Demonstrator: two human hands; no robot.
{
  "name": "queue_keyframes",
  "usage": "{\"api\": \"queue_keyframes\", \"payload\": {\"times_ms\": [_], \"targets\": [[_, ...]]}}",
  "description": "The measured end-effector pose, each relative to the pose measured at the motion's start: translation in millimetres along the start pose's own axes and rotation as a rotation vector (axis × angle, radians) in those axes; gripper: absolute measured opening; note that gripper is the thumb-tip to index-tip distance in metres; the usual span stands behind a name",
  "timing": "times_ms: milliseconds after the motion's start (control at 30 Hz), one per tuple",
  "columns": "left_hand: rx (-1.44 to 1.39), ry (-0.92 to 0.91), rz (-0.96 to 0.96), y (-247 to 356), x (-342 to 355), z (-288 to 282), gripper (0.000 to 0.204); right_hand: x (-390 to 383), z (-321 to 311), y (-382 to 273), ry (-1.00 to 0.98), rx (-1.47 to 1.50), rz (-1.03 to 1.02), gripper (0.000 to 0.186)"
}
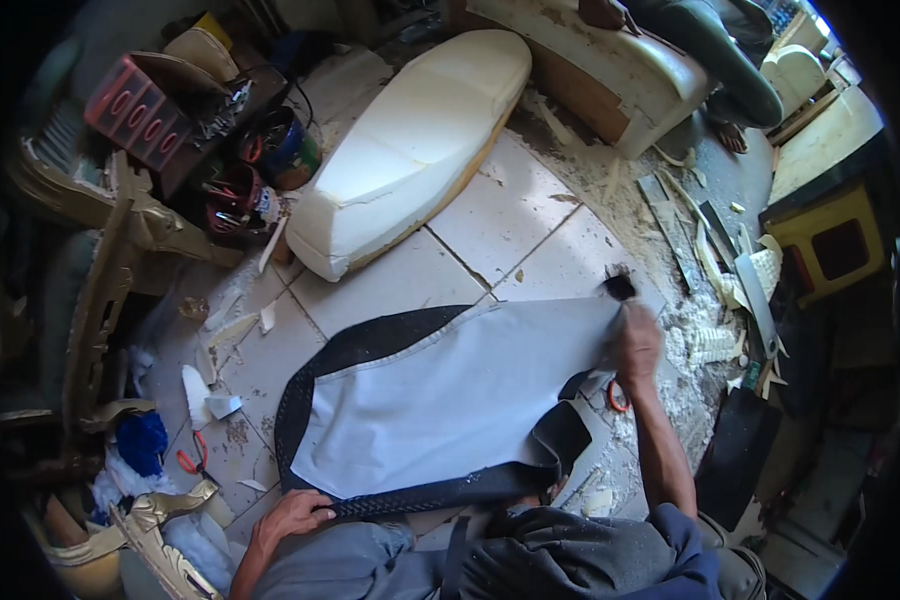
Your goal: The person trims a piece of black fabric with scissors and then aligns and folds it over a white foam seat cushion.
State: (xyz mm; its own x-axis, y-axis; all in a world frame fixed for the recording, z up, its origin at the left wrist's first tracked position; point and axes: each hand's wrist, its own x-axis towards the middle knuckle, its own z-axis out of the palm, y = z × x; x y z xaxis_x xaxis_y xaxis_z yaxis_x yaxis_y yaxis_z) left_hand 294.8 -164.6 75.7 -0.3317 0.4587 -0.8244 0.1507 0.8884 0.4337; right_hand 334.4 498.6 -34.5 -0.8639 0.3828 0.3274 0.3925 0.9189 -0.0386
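Observation:
A sewn seat cover [440, 400] lies spread over the tiles before me, its pale grey inner side up and a black textured band along its edges. My left hand [295, 516] is closed on the black band at the near left corner. At the far right corner my right hand [638, 348], a little blurred, is closed on the cover's end; a small black flap [620, 288] sticks out just beyond it. Beyond the cover rests a long cream foam seat [415, 150] on its base, apart from both hands. An orange loop handle [618, 398] shows beside my right forearm.
Foam scraps and dust lie at right, with a long metal strip [756, 300]. Orange-handled scissors [195, 456] are at left, near gold carved frames [100, 300]. Tool buckets [240, 200] and a red drawer box [138, 112] stand far left. Another person's leg [745, 60] is far right.

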Motion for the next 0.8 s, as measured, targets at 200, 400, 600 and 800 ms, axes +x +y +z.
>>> {"api": "queue_keyframes", "payload": {"times_ms": [200,400,600,800], "targets": [[0.050,0.014,0.046,-3,7,-2,0.035,-41,-91,-52,-0.369,0.378,-0.163,0.070],[-0.078,0.007,0.034,5,2,-30,0.030,-129,-107,-113,-0.857,0.465,-0.460,0.061],[-0.052,0.017,-0.063,-24,-35,-26,0.025,-106,-145,-116,-0.973,0.626,-0.511,0.024],[-0.066,0.100,-0.075,-33,-44,-42,0.023,-69,-151,-140,-0.837,0.954,-0.887,0.032]]}}
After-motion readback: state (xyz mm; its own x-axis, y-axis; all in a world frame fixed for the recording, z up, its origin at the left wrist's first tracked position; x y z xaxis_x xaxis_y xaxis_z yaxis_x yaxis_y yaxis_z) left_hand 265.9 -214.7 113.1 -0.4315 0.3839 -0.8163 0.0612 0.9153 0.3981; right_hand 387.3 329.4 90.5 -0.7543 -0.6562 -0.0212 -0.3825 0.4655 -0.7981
